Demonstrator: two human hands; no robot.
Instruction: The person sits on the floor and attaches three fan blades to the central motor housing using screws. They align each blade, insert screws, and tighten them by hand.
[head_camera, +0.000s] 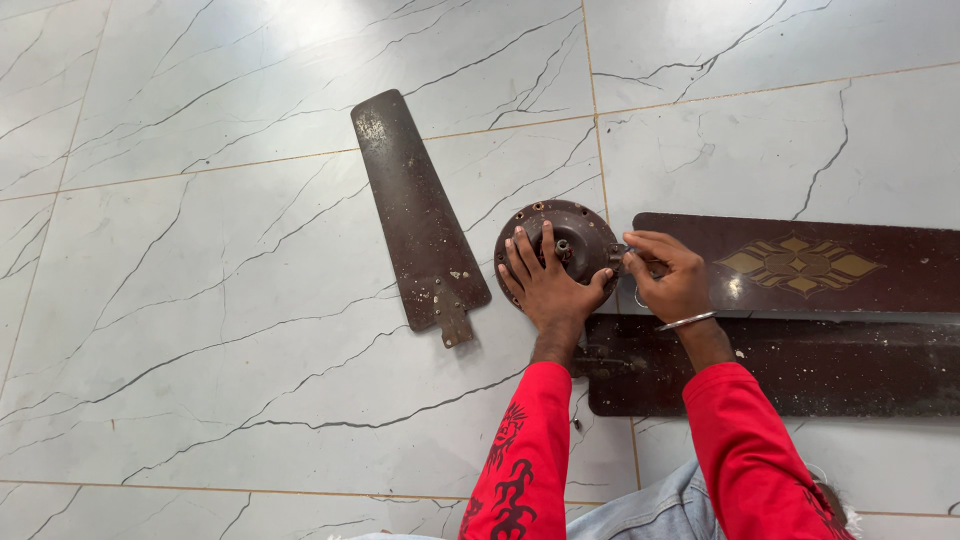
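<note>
Here, the fan motor hub (556, 250) is being steadied by the left hand (548, 282), fingers spread wide; the patterned blade (800, 275) is being fastened by the right hand (668, 278), fingertips pinched; two blades (415, 215) are lying unattached.

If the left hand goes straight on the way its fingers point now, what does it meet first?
The left hand already lies on the round brown fan motor; its fingers point up-picture, past the rim onto bare tiled floor, probably.
</note>
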